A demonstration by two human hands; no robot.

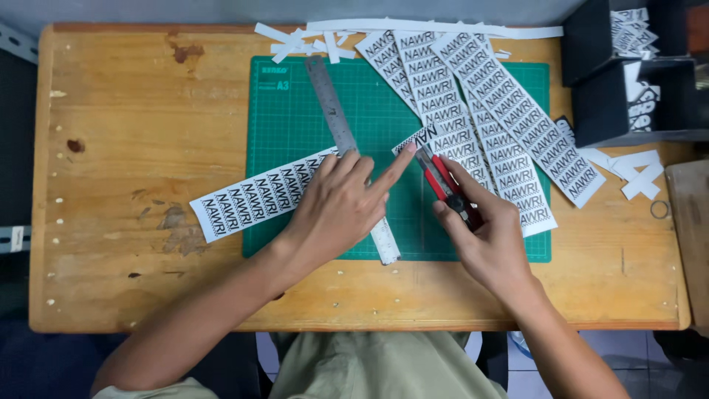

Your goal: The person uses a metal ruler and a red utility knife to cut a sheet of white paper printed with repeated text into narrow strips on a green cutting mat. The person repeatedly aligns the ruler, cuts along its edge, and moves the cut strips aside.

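My left hand (341,203) lies flat on a steel ruler (331,103) that runs diagonally across a green cutting mat (295,118). Its forefinger stretches right and pins a small printed paper piece (413,139). A white printed strip (251,196) sticks out to the left from under that hand. My right hand (484,236) grips a red and black utility knife (443,181), whose blade tip is at the small paper piece beside my left forefinger.
Several long printed strips (491,111) lie fanned over the mat's right half. White offcuts (310,41) litter the wooden table's (111,148) far edge. Black boxes (628,81) with cut pieces stand at the far right, and more white scraps (639,170) lie beside them.
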